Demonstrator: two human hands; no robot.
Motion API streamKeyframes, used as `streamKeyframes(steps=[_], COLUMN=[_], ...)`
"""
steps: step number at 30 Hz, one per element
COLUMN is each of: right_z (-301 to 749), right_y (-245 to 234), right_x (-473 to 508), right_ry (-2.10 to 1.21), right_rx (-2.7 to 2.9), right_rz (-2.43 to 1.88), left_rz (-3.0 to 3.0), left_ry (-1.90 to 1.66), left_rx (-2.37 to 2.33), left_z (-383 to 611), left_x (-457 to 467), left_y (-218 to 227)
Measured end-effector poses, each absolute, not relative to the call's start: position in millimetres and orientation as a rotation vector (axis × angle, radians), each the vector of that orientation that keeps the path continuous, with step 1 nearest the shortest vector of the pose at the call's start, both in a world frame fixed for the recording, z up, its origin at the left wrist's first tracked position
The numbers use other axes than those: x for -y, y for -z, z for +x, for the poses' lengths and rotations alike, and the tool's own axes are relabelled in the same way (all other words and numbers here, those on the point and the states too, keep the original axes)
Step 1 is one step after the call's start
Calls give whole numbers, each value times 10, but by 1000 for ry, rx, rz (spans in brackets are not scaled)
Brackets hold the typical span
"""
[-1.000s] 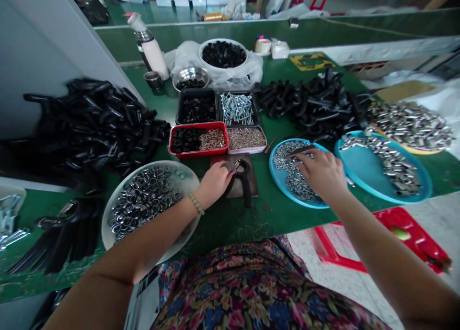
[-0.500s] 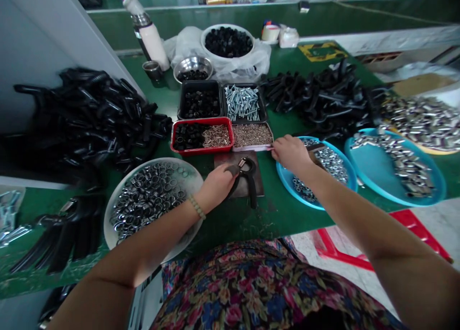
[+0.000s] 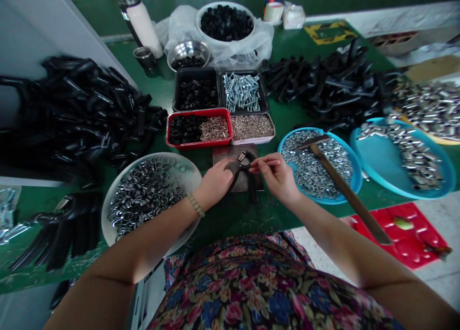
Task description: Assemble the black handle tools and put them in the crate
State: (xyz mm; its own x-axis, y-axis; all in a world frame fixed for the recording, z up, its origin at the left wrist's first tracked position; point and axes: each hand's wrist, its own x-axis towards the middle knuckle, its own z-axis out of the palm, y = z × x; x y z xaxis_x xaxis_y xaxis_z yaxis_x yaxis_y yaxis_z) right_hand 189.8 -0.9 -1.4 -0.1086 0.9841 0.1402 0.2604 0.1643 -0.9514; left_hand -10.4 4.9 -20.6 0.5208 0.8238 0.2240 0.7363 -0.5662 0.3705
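Observation:
My left hand (image 3: 218, 180) is closed round a black-handled tool (image 3: 250, 186) with a small metal spring (image 3: 244, 156), held over a dark metal plate (image 3: 261, 179) on the bench. My right hand (image 3: 276, 176) is at the tool's right side, thumb and fingers pinched together by its joint. Whatever sits in that pinch is too small to make out. Just beyond the plate are a pale tray (image 3: 270, 138) of small coppery pins and a red tray (image 3: 199, 145) with black parts and longer pins.
Left of my hands stands a white basin (image 3: 108, 208) of metal rings. A hammer (image 3: 345, 188) lies across a blue basin (image 3: 356, 179) of small metal parts, its handle jutting past the bench edge. Black handles (image 3: 89, 109) are heaped at left, more black parts (image 3: 323, 85) at right.
My right hand has come from the pale tray's front right corner toward me and left, to the tool. My left hand keeps its grip. The view has tilted slightly down.

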Motion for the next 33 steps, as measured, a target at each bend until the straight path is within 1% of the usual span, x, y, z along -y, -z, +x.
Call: streamKeyframes(steps=[10, 12, 15, 17, 19, 20, 22, 24, 29, 31, 33], right_z=[1783, 1764, 1775, 1806, 1851, 1880, 1952, 2046, 2278, 2326, 2355], right_y=[96, 139, 229, 280, 307, 309, 300, 284, 261, 247, 226], right_x=[28, -28, -150, -210, -223, -210, -153, -74, 79, 110, 132], right_ry=[-900, -988, -1297, -1492, -1570, -1550, -1402, -1135, -390, -211, -111], right_rx=[1635, 1478, 1057, 875, 838, 851, 932, 1129, 2083, 2263, 2288], right_rz=[-1282, -1298, -1257, -1209, -1181, -1175, -1180, -1225, -1341, -1400, -1453], left_rz=[2569, 2562, 2551, 2544, 2534, 2524, 2490, 2451, 2509, 2565, 2612], left_ry=[-515, -515, -527, -553, -574, -576, -555, -550, -629, -580, -515], left_rx=[-1316, -1334, -1377, -1387, -1389, -1396, -1435, -1481, -1423, -1423, -1442], left_z=[-90, -79, -67, -63, -63, -63, -59, -45, 49, 90, 116], left_x=[-27, -25, -24, -21, -19, -18, -24, -44, -151, -190, -211], left_y=[197, 218, 265, 286, 278, 259, 199, 127, 67, 94, 126])
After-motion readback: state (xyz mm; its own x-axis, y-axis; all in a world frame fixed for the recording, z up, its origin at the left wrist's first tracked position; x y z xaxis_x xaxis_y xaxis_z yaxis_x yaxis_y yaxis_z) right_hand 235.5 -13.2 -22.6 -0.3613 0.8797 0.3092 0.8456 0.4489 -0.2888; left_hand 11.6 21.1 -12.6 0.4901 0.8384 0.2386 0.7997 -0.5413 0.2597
